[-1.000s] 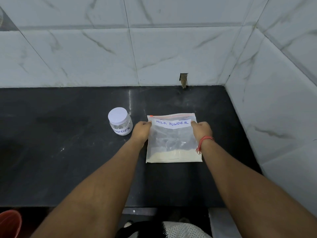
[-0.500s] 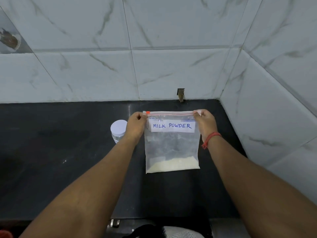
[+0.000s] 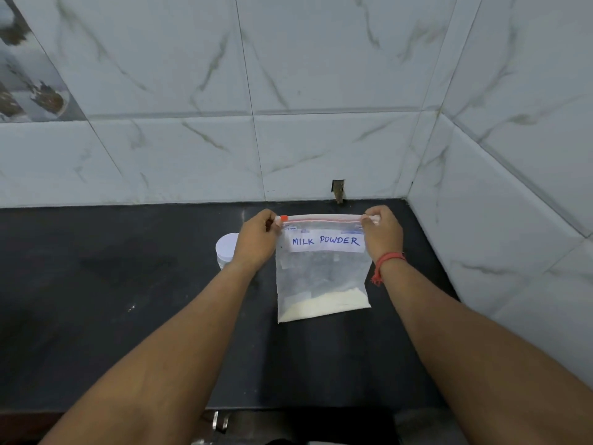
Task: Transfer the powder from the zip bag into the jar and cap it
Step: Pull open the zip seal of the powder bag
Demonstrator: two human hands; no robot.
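Note:
A clear zip bag (image 3: 322, 274) labelled MILK POWDER hangs upright above the black counter, with pale powder (image 3: 324, 305) settled along its bottom. Its red zip strip runs across the top and looks closed. My left hand (image 3: 256, 240) pinches the top left corner by the red slider, and my right hand (image 3: 382, 232) pinches the top right corner. A small jar (image 3: 226, 250) with a white cap on stands on the counter just left of the bag, mostly hidden behind my left hand.
The black counter (image 3: 112, 300) runs left from a tiled corner; white marble walls stand behind and to the right. A small notch (image 3: 338, 189) sits in the back wall just above the counter. The counter's front edge lies near the frame bottom.
Both hands have lifted the bag off the counter to hang upright and shifted their grip to its top corners. The jar has stayed in place.

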